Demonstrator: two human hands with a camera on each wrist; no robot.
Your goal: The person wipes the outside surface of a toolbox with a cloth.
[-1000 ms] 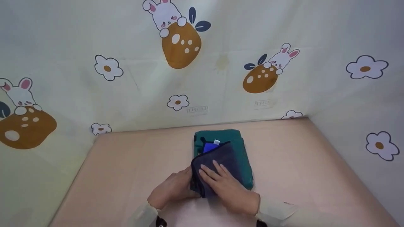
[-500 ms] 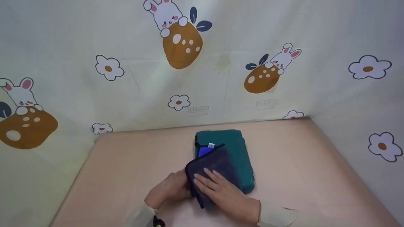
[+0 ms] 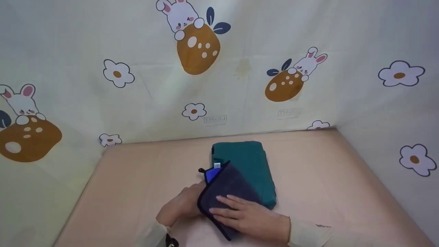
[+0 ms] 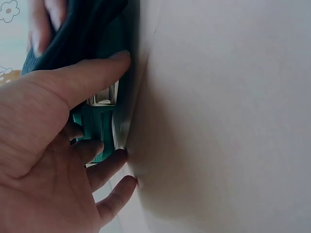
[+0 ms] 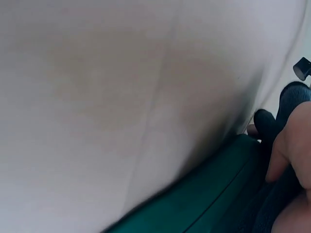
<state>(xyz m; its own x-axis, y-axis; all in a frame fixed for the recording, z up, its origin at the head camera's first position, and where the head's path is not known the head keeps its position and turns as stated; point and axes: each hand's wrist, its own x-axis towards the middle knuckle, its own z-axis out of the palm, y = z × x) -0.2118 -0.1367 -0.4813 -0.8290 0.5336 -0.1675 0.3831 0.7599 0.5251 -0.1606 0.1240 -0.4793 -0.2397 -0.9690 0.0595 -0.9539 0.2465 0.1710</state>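
Note:
A green case [image 3: 241, 154] lies flat on the table, a dark grey cloth [image 3: 228, 190] with black edging draped over its front left part. One folded corner of the cloth shows a blue side and a small white tag. My right hand [image 3: 248, 218] rests flat on the cloth with extended fingers. Against the case's left side is my left hand [image 3: 181, 204], its fingertips partly hidden in the head view. In the left wrist view its thumb lies along the case's side beside a metal latch [image 4: 103, 96], with the other fingers spread loosely near the tabletop.
The pale pink tabletop [image 3: 137, 178] extends around the case. Behind and at both sides hangs a light curtain [image 3: 240, 85] printed with rabbits and flowers. Dark straps show at the wrists, such as the left strap [image 3: 171, 240].
My right hand has slid the cloth toward the front and left, turning it, so more of the green top shows. The left hand stays by the case's left side; the case stays put.

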